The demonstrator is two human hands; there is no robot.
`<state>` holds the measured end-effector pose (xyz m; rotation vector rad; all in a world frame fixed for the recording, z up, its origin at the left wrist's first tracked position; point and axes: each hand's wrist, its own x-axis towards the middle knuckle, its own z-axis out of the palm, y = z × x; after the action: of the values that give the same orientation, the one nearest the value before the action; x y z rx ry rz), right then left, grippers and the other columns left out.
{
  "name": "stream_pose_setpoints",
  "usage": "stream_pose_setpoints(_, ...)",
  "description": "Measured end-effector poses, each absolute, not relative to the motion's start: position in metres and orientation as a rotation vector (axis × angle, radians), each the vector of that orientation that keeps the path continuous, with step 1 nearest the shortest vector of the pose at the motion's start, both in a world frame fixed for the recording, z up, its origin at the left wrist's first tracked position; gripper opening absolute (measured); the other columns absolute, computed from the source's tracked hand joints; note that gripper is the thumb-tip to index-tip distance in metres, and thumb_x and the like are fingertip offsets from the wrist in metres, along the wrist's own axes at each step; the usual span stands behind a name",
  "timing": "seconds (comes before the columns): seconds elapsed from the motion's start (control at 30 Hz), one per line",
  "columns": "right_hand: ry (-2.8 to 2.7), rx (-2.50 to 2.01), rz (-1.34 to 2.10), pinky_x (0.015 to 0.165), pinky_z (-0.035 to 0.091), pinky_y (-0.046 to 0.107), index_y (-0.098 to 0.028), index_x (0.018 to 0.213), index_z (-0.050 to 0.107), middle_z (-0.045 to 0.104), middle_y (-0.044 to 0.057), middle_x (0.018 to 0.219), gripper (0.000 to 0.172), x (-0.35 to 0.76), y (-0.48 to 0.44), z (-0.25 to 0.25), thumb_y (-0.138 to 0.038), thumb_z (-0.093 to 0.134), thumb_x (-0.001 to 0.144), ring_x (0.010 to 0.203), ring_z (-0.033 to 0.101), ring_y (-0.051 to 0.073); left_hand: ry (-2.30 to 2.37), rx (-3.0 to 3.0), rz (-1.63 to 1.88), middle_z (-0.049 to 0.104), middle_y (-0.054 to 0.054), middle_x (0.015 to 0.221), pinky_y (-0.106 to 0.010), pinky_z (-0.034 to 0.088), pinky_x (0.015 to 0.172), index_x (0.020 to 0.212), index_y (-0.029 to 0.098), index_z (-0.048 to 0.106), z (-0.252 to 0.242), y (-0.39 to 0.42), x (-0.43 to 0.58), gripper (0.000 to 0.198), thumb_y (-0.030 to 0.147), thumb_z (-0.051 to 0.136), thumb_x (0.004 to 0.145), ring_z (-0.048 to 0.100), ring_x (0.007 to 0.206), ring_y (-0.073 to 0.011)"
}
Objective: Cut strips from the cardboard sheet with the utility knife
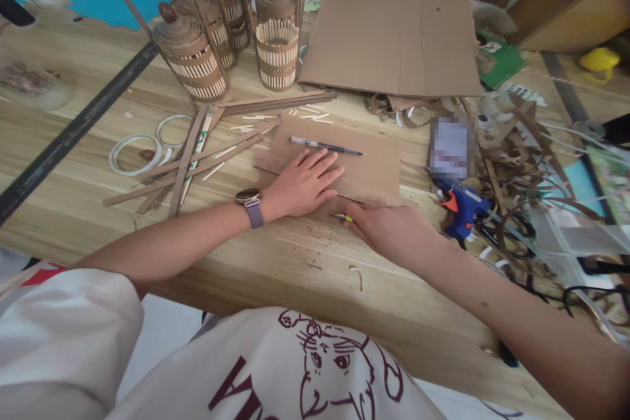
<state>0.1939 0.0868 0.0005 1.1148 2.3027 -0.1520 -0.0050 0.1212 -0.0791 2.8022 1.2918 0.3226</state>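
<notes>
My left hand (308, 184) lies flat with fingers spread on a small piece of brown cardboard (378, 170), pressing near its front edge. Just right of it, my right hand (388, 226) is closed around a yellow-handled utility knife (348, 217), whose tip points left at the cardboard's near edge. Most of the knife's handle is hidden in my fingers. A pen (325, 146) rests across the cardboard, just beyond my left fingertips. Small brown crumbs are scattered on the wood in front of my hands.
Cardboard strips (184, 164) and a tape roll (135, 155) lie at left. Behind stand stick-walled cardboard cylinders (277, 56) and a large cardboard sheet (394, 33). On the right are a blue glue gun (462, 207), a blurred phone-like object (450, 147) and heaped brown scraps (516, 151).
</notes>
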Motion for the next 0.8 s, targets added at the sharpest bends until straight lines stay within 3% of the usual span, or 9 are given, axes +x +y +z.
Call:
stream_pose_setpoints(0.2, 2.293, 1.121, -0.112, 0.049, 0.031, 0.028, -0.022, 0.124, 0.061, 0.077, 0.008, 0.095, 0.027, 0.19, 0.085, 0.002, -0.028, 0.043, 0.105, 0.079, 0.073, 0.025, 1.291, 2.814, 0.326, 0.039, -0.015, 0.16, -0.053, 0.028, 0.12, 0.15, 0.015, 0.048, -0.08, 0.121, -0.005, 0.053, 0.043, 0.036, 0.107, 0.034, 0.149, -0.0337)
stream_pose_setpoints(0.43, 2.247, 1.01, 0.018, 0.047, 0.03, 0.027, -0.016, 0.118, 0.063, 0.074, 0.009, 0.074, 0.036, 0.172, 0.084, 0.019, 0.0, 0.047, 0.09, 0.065, 0.071, 0.024, 1.28, 2.832, 0.345, 0.04, -0.016, 0.159, -0.053, 0.029, 0.12, 0.149, 0.014, 0.048, -0.08, 0.12, -0.005, 0.052, 0.042, 0.037, 0.106, 0.035, 0.148, -0.0338)
stream_pose_setpoints(0.6, 2.241, 0.999, 0.004, 0.05, 0.036, 0.026, -0.014, 0.117, 0.065, 0.073, 0.009, 0.069, 0.036, 0.166, 0.084, 0.024, 0.0, 0.055, 0.086, 0.062, 0.07, 0.022, 1.287, 2.826, 0.328, 0.039, -0.016, 0.16, -0.054, 0.028, 0.12, 0.15, 0.013, 0.047, -0.079, 0.12, -0.005, 0.053, 0.041, 0.037, 0.106, 0.034, 0.149, -0.0342)
stream_pose_setpoints(0.8, 2.251, 0.965, 0.011, 0.046, 0.031, 0.027, -0.015, 0.119, 0.063, 0.074, 0.008, 0.072, 0.039, 0.172, 0.086, 0.014, 0.002, 0.05, 0.086, 0.063, 0.071, 0.024, 1.281, 2.799, 0.308, 0.038, -0.017, 0.16, -0.054, 0.027, 0.12, 0.15, 0.012, 0.047, -0.077, 0.12, -0.005, 0.054, 0.042, 0.038, 0.106, 0.033, 0.149, -0.0345)
